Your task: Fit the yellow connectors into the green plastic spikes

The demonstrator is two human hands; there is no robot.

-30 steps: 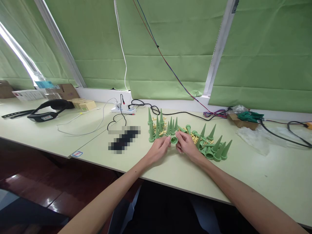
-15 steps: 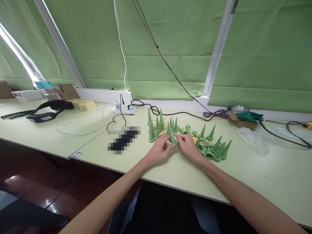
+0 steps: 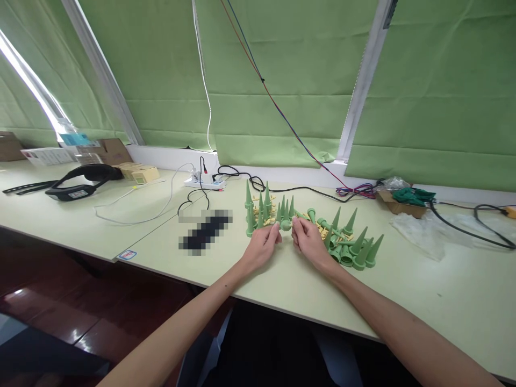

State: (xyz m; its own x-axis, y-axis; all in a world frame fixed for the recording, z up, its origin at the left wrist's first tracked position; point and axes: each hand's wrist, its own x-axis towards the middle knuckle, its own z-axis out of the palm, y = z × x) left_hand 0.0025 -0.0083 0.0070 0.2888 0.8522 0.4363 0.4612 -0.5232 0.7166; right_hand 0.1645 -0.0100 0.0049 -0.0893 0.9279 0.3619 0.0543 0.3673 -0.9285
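Observation:
Between my two hands is a green plastic cone spike (image 3: pixel 286 225), turned so that its round end shows and its length is foreshortened. My left hand (image 3: pixel 261 246) is closed, thumb and fingers pinching the spike's left side. On the opposite side my right hand (image 3: pixel 308 239) is closed too, its fingertips at the spike's edge. Several upright green cone spikes (image 3: pixel 250 217) stand to the left and behind, with small yellow plastic parts (image 3: pixel 271 200) among them. Right of my right hand lies a pile of green spikes (image 3: pixel 345 255), some on their sides with hollow ends showing.
A power strip (image 3: pixel 205 181) with black cables sits by the wall. Left are a black headset-like strap (image 3: pixel 76 191) and small yellow boxes (image 3: pixel 141 173). A cardboard box (image 3: pixel 403 205) with green cloth and clear plastic bags (image 3: pixel 421 234) lie right. The table edge runs before me.
The spike in my hands has tipped from pointing upward to lying nearly end-on to me. My left hand's fingers have shifted their grip. The standing spikes have stayed put.

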